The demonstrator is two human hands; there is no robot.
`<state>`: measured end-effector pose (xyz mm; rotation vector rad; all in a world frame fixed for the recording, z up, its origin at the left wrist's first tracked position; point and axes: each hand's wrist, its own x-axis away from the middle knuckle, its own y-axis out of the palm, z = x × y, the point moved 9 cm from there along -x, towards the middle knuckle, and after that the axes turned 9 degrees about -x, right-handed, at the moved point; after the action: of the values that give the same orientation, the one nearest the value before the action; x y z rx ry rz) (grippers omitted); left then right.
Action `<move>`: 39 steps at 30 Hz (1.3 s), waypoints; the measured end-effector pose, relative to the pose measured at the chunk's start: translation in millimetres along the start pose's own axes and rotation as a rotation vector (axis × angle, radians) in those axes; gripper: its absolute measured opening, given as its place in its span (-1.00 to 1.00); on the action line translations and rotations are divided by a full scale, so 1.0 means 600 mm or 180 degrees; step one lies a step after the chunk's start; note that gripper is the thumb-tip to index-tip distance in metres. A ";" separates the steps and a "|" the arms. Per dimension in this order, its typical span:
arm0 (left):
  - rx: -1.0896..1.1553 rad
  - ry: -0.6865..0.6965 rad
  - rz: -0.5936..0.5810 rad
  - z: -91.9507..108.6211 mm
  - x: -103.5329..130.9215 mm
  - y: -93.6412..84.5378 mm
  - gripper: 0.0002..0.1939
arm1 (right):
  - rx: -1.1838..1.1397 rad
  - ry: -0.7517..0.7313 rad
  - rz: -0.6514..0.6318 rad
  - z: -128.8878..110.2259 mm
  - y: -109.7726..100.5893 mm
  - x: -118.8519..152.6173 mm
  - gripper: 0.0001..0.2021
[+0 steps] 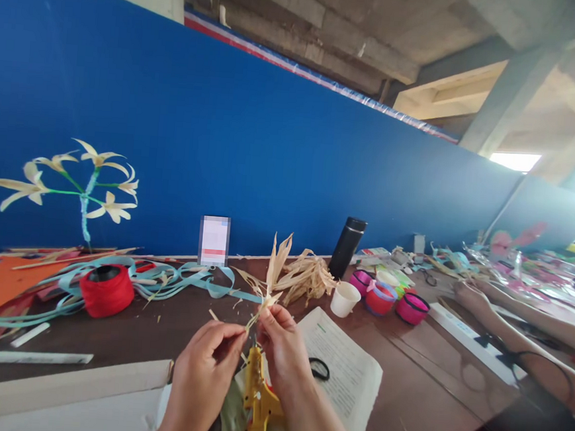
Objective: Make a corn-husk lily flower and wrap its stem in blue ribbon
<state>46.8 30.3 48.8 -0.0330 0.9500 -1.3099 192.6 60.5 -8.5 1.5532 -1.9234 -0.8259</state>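
Observation:
My right hand [284,355] pinches the base of a pale corn husk flower [277,268], whose long petals point upward. Close beside it, my left hand [208,372] has thumb and fingertips closed on a thin husk strip at the flower's lower end. Below the hands lies a yellow glue gun [255,402], partly covered by my right forearm. A heap of dried corn husks [310,277] sits just behind the flower. Under my right wrist are a printed sheet [347,373] and a black loop [320,369], its other part hidden.
At left, a finished husk-flower branch [87,196] stands before the blue partition [283,149], near a red ribbon roll [106,291]. A white cup [345,300], black flask [347,247] and ribbon rolls [380,297] stand right. Another person's arms [508,319] rest beyond a power strip [476,343].

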 end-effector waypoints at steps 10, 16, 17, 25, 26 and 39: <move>-0.0746 0.1079 0.0027 0.059 0.022 0.014 -0.87 | -0.0255 0.0075 -0.0109 0.017 0.004 0.003 -0.81; -0.0680 0.0864 -0.0193 0.032 0.025 0.029 -0.85 | -0.0573 0.0321 -0.0136 0.020 0.020 0.015 -0.80; -0.0648 0.0831 -0.0213 0.029 0.025 0.030 -0.84 | -0.0594 0.0339 -0.0136 0.020 0.021 0.015 -0.80; -0.0334 0.0898 -0.0292 0.033 0.026 0.035 -0.78 | -0.0772 0.0332 -0.0188 0.016 0.022 0.010 -0.83; -0.0257 0.0870 -0.0337 0.032 0.027 0.037 -0.77 | -0.0774 0.0323 -0.0210 0.014 0.024 0.011 -0.83; 0.1286 -0.1468 -0.0935 -0.050 0.029 0.084 -0.69 | -0.0799 0.0334 -0.0241 0.008 0.031 0.020 -0.83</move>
<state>68.0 46.1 -6.0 -0.1601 0.2850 -1.6542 174.2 52.4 2.2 1.4925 -1.6267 -0.9582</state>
